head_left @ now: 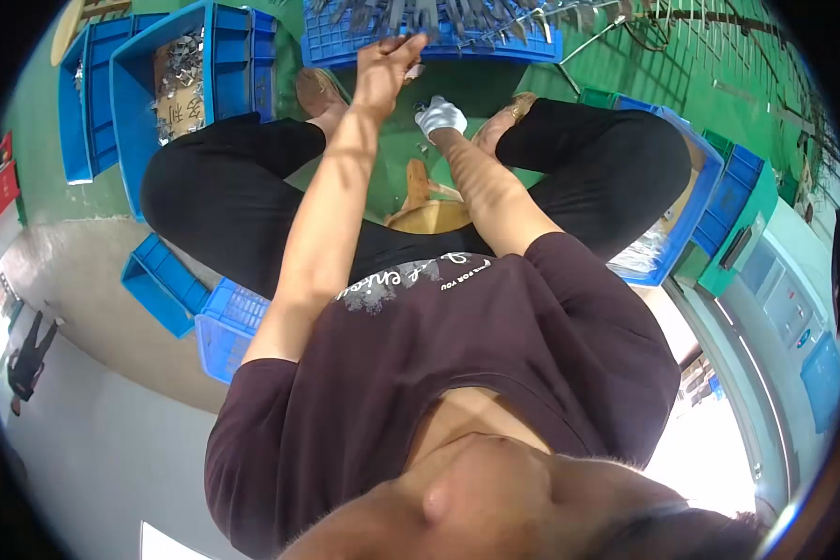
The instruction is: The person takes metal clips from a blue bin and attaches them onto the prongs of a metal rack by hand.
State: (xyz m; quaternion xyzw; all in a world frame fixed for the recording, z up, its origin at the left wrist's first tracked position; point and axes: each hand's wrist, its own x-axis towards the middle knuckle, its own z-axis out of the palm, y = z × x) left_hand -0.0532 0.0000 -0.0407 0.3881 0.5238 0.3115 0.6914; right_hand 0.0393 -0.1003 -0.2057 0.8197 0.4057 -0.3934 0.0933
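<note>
My bare left hand [389,67] reaches forward beside the blue crate [345,47], just below a pile of thin grey metal pieces [429,14]. Its fingers stretch to the right, apart from the thumb, and I see nothing held in them. Lower and to the right, my right hand [441,117] wears a white glove. The gloved fingers are curled in around a small dark piece at their tips, too small to name. Both hands are over the green floor between my feet.
A wooden stool [429,217] is between my legs. On the left stands a blue bin [133,89] with small metal parts and cardboard; more blue bins [163,285] lie behind. Another blue bin [667,247] is at my right. A person [30,362] is far left.
</note>
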